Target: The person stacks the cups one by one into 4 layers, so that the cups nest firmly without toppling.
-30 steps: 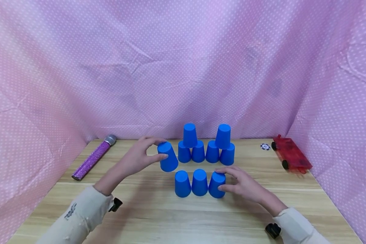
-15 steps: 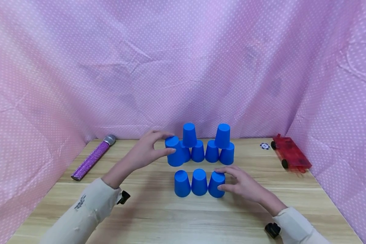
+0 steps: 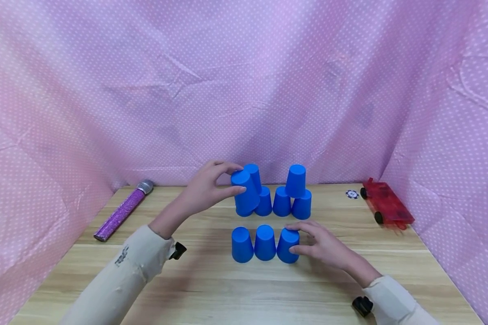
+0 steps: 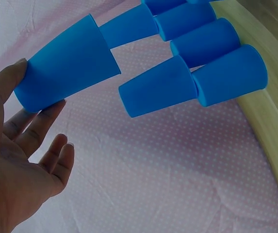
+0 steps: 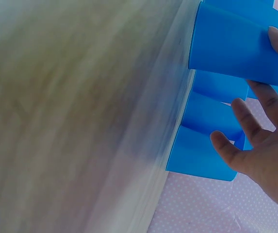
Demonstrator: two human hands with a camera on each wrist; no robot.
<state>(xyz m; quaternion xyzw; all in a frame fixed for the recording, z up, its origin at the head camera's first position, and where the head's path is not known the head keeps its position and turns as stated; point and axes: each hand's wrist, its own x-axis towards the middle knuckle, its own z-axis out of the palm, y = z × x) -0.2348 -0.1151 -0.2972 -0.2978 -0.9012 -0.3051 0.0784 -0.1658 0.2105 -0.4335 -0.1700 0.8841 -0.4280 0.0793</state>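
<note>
My left hand (image 3: 209, 189) pinches an upside-down blue cup (image 3: 245, 192) by its closed end, with thumb and fingers on opposite sides. It is raised and tilted, overlapping the back left cups in the head view. Behind it, an upper cup (image 3: 253, 172) tops a pair whose left cup is mostly hidden. On the back right, another upper cup (image 3: 295, 180) bridges two base cups (image 3: 282, 201). Up front, three inverted cups stand in a row; my right hand (image 3: 325, 243) holds the rightmost cup (image 3: 288, 246) between thumb and fingers, its rim on the table in the right wrist view (image 5: 236, 43).
A glittery purple microphone (image 3: 122, 212) lies at the table's left. At the right are a red toy car (image 3: 386, 203) and a poker chip (image 3: 352, 194). Pink dotted cloth (image 3: 244, 90) hangs around the wooden table (image 3: 244, 298).
My left hand has carried its cup rightward and up, from beside the back left stack to in front of it. The right hand and the front row have stayed put.
</note>
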